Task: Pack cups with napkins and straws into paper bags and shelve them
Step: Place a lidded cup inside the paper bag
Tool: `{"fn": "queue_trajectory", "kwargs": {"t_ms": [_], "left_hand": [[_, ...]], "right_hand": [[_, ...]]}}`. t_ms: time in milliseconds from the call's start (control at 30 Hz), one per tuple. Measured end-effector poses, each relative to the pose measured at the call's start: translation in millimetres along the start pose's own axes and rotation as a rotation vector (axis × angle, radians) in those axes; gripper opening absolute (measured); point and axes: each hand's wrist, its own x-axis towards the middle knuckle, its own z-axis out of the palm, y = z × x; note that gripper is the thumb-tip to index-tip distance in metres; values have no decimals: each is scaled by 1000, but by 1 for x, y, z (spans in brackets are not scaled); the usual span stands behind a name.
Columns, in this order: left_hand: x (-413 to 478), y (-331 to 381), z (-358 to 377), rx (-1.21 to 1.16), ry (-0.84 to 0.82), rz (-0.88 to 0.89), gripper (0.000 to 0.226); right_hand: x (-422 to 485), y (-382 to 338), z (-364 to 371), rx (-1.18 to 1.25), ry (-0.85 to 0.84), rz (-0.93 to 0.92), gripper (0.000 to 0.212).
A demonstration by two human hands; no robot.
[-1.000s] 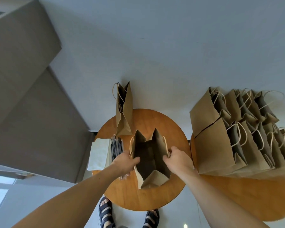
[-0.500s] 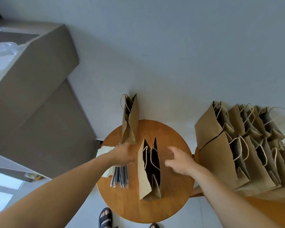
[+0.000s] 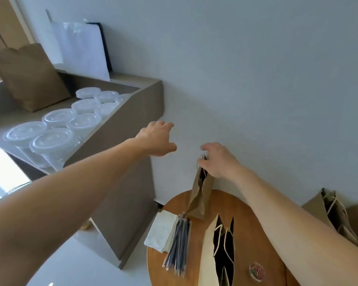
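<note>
Open paper bag (image 3: 207,257), base off-frame

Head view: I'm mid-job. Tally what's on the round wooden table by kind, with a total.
Paper bags: 2 (far bag, near bag)
Napkin stack: 1
Straw bundle: 1
Small colourful round item: 1
Total: 5

Matt brown paper bag (image 3: 199,195), glossy wood table (image 3: 254,221), clear plastic cups (image 3: 50,141).
</note>
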Motion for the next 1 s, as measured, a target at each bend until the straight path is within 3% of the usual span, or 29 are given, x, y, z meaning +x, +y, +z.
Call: {"fn": "queue_trajectory", "kwargs": {"t_ms": [233,567,1000], "left_hand": [[2,-119,-96,-25,220,-168,69],[24,-299,-129,-76,207,-328,72],[72,-435,-114,-147,91,-343,73]], "right_hand": [[69,-116,-29,-119,81,-207,57],[193,-282,7,-162,72,-340,56],[359,-397,85,-295,-9,-183,71]]}}
